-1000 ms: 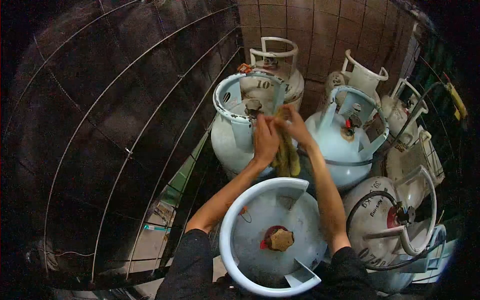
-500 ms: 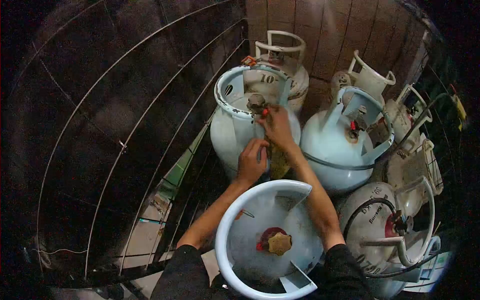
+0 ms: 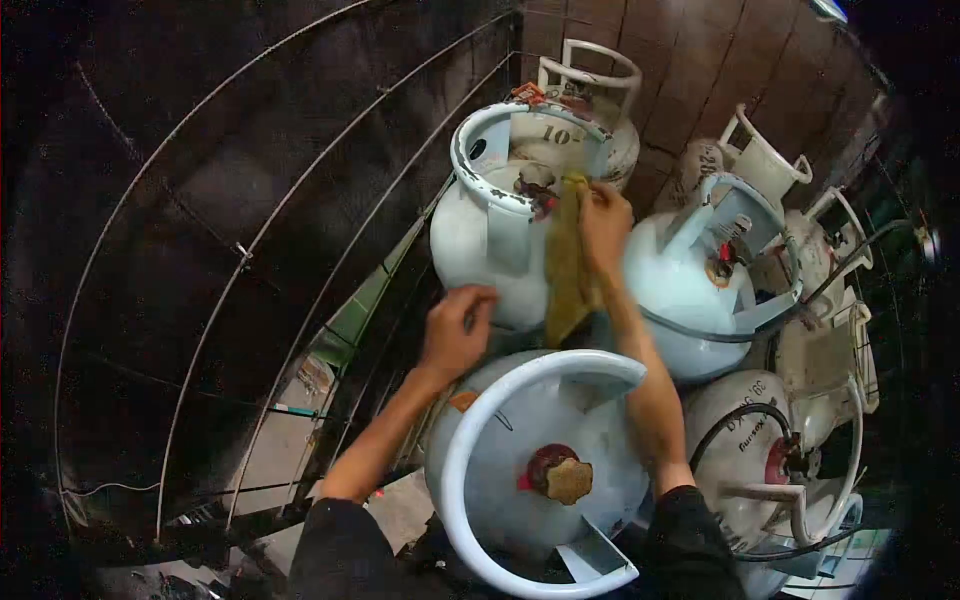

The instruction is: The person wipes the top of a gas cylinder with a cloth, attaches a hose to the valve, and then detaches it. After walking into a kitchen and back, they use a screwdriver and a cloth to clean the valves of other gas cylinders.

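My right hand pinches the top of a yellowish cloth, which hangs down beside a pale blue gas cylinder. That cylinder's collar has chipped paint, and its valve shows inside. My left hand is in front of this cylinder, fingers curled and apart, with nothing visible in it. Nearest to me, between my forearms, stands another cylinder with a white-blue collar and a brass-coloured valve knob.
Several more cylinders stand behind and at the right, among them a pale blue one and a marked white one. A black hose curves there. Metal bars run along the left; a tiled wall is behind.
My right hand has moved off the valve and lifted the yellowish cloth upward. My left hand has drawn back to the left, away from the right. The view has shifted slightly.
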Action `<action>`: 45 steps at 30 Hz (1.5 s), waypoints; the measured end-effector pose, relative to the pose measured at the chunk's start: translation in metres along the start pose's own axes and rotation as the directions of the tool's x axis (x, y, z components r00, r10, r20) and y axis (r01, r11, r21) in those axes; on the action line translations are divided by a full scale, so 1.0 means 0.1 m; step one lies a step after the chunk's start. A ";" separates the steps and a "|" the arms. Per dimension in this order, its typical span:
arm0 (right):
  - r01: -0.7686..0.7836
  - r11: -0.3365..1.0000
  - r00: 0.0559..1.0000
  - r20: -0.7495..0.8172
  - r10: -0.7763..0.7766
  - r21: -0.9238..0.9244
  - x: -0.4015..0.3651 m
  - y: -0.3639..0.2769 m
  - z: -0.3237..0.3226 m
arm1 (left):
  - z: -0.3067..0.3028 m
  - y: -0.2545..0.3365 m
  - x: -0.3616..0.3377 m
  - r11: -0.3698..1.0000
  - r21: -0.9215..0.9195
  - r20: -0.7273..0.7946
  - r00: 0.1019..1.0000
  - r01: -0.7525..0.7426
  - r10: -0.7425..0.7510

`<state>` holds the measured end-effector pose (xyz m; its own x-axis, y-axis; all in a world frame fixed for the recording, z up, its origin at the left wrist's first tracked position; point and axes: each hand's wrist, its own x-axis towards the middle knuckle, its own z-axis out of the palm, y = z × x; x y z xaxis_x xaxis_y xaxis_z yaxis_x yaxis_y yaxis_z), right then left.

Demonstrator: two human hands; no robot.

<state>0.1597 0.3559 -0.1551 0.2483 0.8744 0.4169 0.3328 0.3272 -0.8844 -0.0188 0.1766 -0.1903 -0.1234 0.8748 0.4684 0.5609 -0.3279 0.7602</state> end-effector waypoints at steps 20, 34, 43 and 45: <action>0.417 0.767 0.876 0.441 -0.196 -0.487 -0.10 0.40 0.24 | -0.28 -0.47 -1.45 0.857 -0.069 -0.131 0.847 0.510 -0.515; 0.640 0.755 0.643 0.637 -0.426 -0.141 0.61 1.15 -0.19 | -0.31 -0.41 -1.45 0.919 -0.103 -0.148 0.908 0.381 -0.393; 0.465 0.871 0.868 0.275 -0.414 -0.158 0.01 0.29 -0.06 | -0.24 -0.35 -1.42 0.894 -0.139 -0.200 0.872 0.425 -0.446; 0.567 0.805 0.821 0.204 -0.534 -0.175 -0.02 0.33 0.11 | -0.26 -0.38 -1.44 0.888 -0.161 -0.184 0.871 0.430 -0.455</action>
<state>0.1607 0.3689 -0.1877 -0.1593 0.6162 0.7713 0.5682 0.6961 -0.4388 -0.0434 0.0535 -0.2749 -0.5139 0.8455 0.1448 0.3133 0.0279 0.9492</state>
